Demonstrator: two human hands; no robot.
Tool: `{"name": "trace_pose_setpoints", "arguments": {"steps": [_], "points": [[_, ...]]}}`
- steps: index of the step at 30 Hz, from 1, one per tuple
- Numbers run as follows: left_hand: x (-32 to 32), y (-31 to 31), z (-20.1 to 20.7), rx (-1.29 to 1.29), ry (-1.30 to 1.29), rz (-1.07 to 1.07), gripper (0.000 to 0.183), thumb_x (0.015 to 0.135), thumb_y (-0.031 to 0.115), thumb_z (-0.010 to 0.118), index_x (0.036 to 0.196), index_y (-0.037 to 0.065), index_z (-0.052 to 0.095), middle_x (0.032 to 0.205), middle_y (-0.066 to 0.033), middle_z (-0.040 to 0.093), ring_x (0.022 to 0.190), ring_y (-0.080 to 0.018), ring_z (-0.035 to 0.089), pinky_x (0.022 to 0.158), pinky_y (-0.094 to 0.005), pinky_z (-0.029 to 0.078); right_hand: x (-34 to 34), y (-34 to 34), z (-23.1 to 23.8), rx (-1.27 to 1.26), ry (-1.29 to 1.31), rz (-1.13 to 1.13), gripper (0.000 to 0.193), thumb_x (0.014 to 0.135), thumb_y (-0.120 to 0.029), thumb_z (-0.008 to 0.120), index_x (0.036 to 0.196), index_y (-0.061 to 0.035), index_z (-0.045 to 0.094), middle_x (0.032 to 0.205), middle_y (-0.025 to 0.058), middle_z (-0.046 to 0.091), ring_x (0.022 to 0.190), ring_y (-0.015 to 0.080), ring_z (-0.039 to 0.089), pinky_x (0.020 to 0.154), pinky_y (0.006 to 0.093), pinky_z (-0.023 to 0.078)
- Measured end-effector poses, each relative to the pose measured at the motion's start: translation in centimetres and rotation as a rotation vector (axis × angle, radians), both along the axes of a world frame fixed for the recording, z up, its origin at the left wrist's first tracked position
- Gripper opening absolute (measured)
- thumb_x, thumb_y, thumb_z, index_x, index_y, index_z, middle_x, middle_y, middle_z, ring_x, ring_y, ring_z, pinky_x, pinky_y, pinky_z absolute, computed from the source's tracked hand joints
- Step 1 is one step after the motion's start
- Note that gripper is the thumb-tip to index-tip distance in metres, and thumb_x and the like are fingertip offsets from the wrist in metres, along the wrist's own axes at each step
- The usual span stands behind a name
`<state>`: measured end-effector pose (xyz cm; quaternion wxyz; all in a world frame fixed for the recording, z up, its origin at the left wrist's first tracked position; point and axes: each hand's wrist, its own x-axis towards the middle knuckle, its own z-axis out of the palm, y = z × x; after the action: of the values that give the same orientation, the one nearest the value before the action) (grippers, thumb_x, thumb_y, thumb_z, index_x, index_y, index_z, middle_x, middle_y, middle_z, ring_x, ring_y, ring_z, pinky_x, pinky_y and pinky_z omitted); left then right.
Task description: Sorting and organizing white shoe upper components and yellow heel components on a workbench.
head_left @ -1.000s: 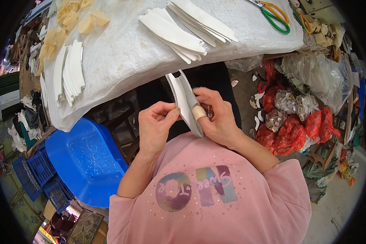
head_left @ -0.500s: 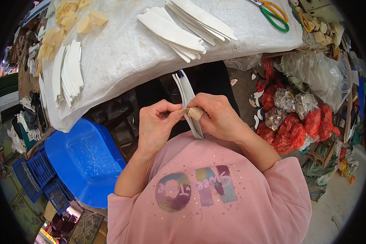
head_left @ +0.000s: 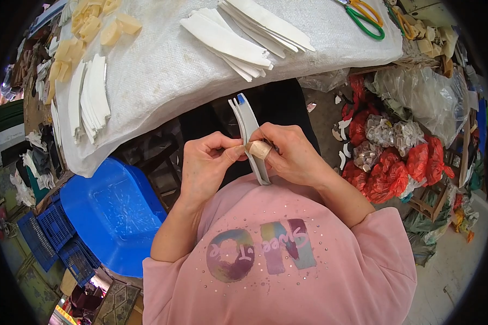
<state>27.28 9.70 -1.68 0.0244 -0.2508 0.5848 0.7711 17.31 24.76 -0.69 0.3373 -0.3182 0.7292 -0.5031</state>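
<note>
Between my hands, just beyond the table's near edge and over my lap, is a small stack of long, curved white strips [head_left: 249, 118] held on edge. A blue patch shows at its far end. My left hand [head_left: 211, 165] pinches the stack's left side with thumb and forefinger. From the other side my right hand [head_left: 287, 151] grips it, and a tan wrap [head_left: 259, 149] sits around a digit of that hand. More white curved strips [head_left: 228, 40] lie in piles on the table, with another pile [head_left: 95, 97] at its left.
White woven sheeting covers the table [head_left: 152, 70]. Cream foam-like pieces [head_left: 73, 51] lie at its left, green-and-orange scissors [head_left: 366, 20] at the far right. A blue basin [head_left: 114, 211] stands low on the left. Red plastic bags [head_left: 387, 173] and clear bags [head_left: 417, 103] crowd the right.
The strips and both hands stay almost in place, with the stack's far end tilted slightly to the left. The right thumb area has turned a little.
</note>
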Motion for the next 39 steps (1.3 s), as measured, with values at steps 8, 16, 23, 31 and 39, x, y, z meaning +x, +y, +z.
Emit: {"name": "trace_pose_setpoints", "arguments": {"steps": [8,16,23,31,39], "points": [[0.0,0.1,0.4,0.025,0.013,0.007,0.014,0.08,0.004,0.067,0.088,-0.008,0.065,0.079,-0.0097,0.061,0.073,-0.0172,0.063,0.07,-0.0278,0.054,0.3,0.2,0.3,-0.008,-0.071,-0.005,0.008,0.082,-0.002,0.049,0.085,0.0032,0.055,0.076,0.017,0.057,0.069,0.0301,0.059,0.061,0.036,0.045],[0.2,0.1,0.5,-0.057,0.025,-0.013,0.014,0.081,0.004,0.065,0.088,-0.008,0.063,0.081,-0.0097,0.062,0.074,-0.0164,0.063,0.072,-0.0272,0.053,0.2,0.2,0.3,-0.037,-0.077,0.001,0.009,0.081,0.0,0.049,0.086,0.0024,0.056,0.078,0.0157,0.057,0.072,0.0295,0.059,0.063,0.0351,0.045],[0.1,0.1,0.5,-0.076,0.016,-0.031,0.014,0.081,0.004,0.065,0.089,-0.007,0.062,0.082,-0.0101,0.063,0.075,-0.0159,0.063,0.072,-0.0269,0.053,0.3,0.4,-0.6,-0.075,-0.12,-0.009,0.011,0.08,0.002,0.048,0.087,0.0024,0.056,0.077,0.0154,0.056,0.069,0.028,0.058,0.061,0.0348,0.045],[0.2,0.2,0.7,-0.064,0.018,-0.03,0.015,0.081,0.006,0.066,0.089,-0.007,0.062,0.082,-0.0102,0.064,0.074,-0.0148,0.063,0.071,-0.0257,0.052,-0.2,0.6,-0.1,-0.06,-0.389,-0.012,0.007,0.083,-0.002,0.05,0.087,0.0018,0.054,0.068,0.0062,0.053,0.057,0.0099,0.052,0.051,0.0257,0.043],[0.2,0.3,0.6,-0.074,0.051,-0.03,0.014,0.082,0.006,0.066,0.089,-0.006,0.062,0.081,-0.0097,0.064,0.075,-0.0138,0.063,0.07,-0.0247,0.051,-0.9,1.0,-0.7,-0.114,-0.617,0.046,0.007,0.087,-0.006,0.056,0.092,-0.0015,0.055,0.08,0.0008,0.054,0.065,0.0052,0.049,0.057,0.0198,0.045]]}}
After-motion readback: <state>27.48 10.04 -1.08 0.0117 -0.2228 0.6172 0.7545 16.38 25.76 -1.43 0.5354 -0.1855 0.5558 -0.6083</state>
